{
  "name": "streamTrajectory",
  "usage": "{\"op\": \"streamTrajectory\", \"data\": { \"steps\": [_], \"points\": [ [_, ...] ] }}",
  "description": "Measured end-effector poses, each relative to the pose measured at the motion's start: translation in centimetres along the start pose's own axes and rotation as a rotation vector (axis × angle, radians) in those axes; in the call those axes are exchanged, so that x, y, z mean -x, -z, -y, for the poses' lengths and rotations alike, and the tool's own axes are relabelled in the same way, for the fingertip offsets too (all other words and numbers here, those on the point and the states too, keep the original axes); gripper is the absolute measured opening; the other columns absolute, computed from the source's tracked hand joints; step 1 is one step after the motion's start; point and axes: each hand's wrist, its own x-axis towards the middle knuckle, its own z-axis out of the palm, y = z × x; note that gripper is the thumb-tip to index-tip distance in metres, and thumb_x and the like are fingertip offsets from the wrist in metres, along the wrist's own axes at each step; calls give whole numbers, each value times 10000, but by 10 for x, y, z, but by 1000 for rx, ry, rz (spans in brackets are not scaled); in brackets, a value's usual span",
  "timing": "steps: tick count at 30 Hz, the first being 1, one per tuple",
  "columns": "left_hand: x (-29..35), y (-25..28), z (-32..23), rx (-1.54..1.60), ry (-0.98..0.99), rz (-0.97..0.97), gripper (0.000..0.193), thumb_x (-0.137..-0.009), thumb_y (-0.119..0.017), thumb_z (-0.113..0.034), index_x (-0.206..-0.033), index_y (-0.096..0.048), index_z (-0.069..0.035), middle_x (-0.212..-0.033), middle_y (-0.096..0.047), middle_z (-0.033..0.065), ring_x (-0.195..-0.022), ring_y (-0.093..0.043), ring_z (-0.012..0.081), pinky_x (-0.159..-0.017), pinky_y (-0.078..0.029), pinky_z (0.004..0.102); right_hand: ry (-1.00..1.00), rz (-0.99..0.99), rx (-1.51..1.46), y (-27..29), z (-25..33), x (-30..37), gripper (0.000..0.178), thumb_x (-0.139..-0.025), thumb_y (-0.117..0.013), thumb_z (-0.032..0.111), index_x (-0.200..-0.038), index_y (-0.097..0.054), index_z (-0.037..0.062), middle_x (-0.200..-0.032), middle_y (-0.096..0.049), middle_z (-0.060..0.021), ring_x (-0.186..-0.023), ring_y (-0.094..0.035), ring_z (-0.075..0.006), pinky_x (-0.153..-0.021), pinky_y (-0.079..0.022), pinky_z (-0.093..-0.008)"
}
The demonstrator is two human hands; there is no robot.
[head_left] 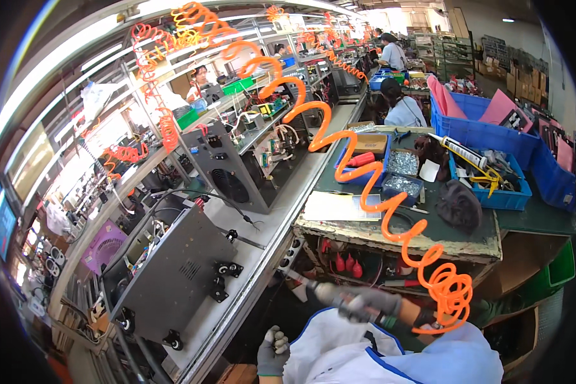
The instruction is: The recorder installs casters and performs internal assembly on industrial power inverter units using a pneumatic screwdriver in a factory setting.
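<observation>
My right hand, in a grey glove, is wrapped round a pneumatic screwdriver. The tool's thin bit points left toward the edge of the conveyor line. An orange coiled air hose hangs down beside my right forearm. Low in the view, my left hand wears a grey glove with its fingers curled closed; whatever may be inside is hidden. Left of it, on the line, a dark grey metal cabinet lies tipped, with black caster wheels on its side and wiring showing at its open edge.
Another grey cabinet with a round fan opening stands farther along the line. On the green workbench are a blue bin, trays of screws, a sealant tube and a black cloth. Co-workers sit and stand beyond.
</observation>
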Motion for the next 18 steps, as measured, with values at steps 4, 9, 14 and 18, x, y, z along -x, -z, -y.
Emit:
{"op": "streamTrajectory", "data": {
  "steps": [4,9,14,18],
  "points": [
    [-10,-9,-11,18,-25,28,267,-867,-509,-338,-872,-543,-73,-610,-414,-3,-473,-340,94,-350,-264,204,-231,266,167,-28,-23,-22,702,-669,-589,170,-1300,-302,61,-802,-451,-8,-534,-473,-62,-477,-428,-184],
    [-19,-22,-34,99,29,258,287,-888,-470,-345,-844,-577,-83,-546,-326,-37,-420,-273,72,-333,-218,204,-308,314,141,-35,-23,-44,739,-675,-572,146,-1341,-263,63,-820,-459,-15,-519,-475,-59,-456,-413,-185],
    [-33,-24,-48,95,64,257,317,-895,-453,-358,-836,-582,-75,-527,-276,-54,-405,-234,56,-332,-184,192,-341,373,162,-23,-20,-66,781,-684,-615,152,-1360,-240,37,-1004,-475,-25,-732,-517,-57,-619,-446,-186],
    [-42,-28,-55,65,36,205,279,-879,-499,-328,-808,-553,-64,-495,-274,-42,-375,-225,63,-323,-179,192,-212,319,268,-18,-27,-80,813,-672,-642,194,-1361,-239,37,-1094,-453,-45,-951,-481,-97,-808,-402,-222]
  ]
}}
